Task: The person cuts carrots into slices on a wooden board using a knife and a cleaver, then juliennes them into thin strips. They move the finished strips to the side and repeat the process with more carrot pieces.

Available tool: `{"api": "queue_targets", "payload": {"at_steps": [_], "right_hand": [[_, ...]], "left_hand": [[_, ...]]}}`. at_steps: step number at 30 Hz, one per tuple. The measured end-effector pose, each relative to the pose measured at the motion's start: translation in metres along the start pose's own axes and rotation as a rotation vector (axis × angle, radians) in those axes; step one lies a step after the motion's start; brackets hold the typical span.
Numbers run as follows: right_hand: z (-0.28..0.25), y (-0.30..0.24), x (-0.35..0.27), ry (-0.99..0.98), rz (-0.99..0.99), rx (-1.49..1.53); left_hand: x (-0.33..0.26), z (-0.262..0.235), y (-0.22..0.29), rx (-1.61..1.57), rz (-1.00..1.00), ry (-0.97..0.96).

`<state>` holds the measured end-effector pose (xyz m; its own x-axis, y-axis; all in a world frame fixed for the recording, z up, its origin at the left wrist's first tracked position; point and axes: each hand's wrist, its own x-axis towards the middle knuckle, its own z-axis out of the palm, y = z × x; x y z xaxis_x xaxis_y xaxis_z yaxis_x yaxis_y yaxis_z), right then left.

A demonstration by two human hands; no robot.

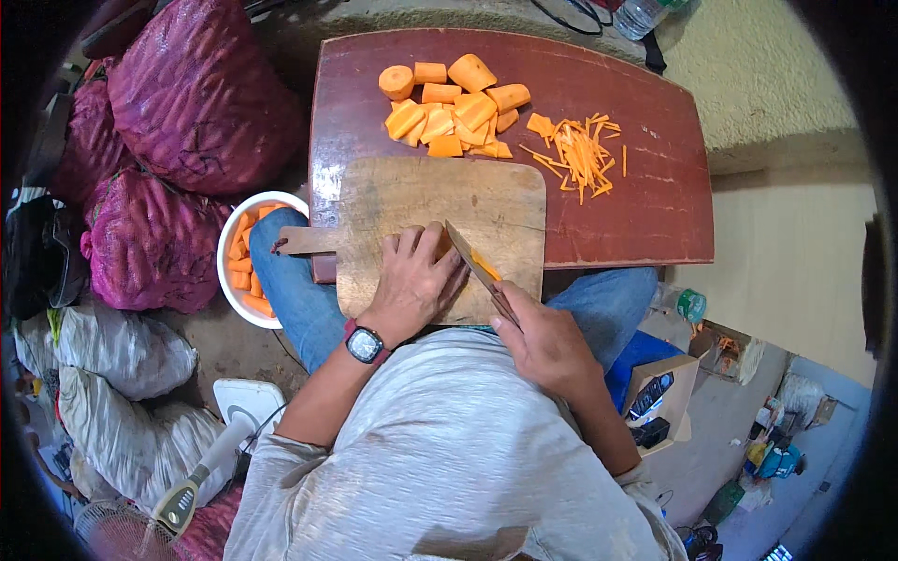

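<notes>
My right hand [547,341] grips a kitchen knife [474,259] by its handle, its blade slanting up and left over the wooden cutting board [505,201]. A bit of orange carrot [485,266] shows along the blade's right side. Close by the blade's left side, my left hand [418,282] rests on the board with its fingers curled down. Whatever lies under those fingers is hidden. Beyond the board sit peeled carrot chunks [470,73] and flat carrot slices [443,123] in a heap. To their right is a pile of thin carrot sticks [585,157].
The board lies on a red-brown table [645,210], over my knees. Left of it stands a white tub [224,271] of carrot pieces. Full pink mesh sacks [201,103] and white sacks [140,430] crowd the left. A cardboard box [669,388] is at the right.
</notes>
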<state>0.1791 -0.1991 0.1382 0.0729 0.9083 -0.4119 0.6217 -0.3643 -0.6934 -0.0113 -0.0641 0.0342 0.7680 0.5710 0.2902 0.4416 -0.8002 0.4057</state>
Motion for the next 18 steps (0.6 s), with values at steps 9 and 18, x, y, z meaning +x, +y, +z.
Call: {"api": "queue_targets", "payload": {"at_steps": [9,18], "right_hand": [[0.001,-0.002,0.008,-0.024,-0.027,-0.011],[0.004,-0.005,0.013,0.006,-0.039,-0.040]], "left_hand": [[-0.002,0.000,-0.007,-0.018,0.052,-0.016],[-0.001,-0.005,-0.007,0.002,0.060,-0.050]]}}
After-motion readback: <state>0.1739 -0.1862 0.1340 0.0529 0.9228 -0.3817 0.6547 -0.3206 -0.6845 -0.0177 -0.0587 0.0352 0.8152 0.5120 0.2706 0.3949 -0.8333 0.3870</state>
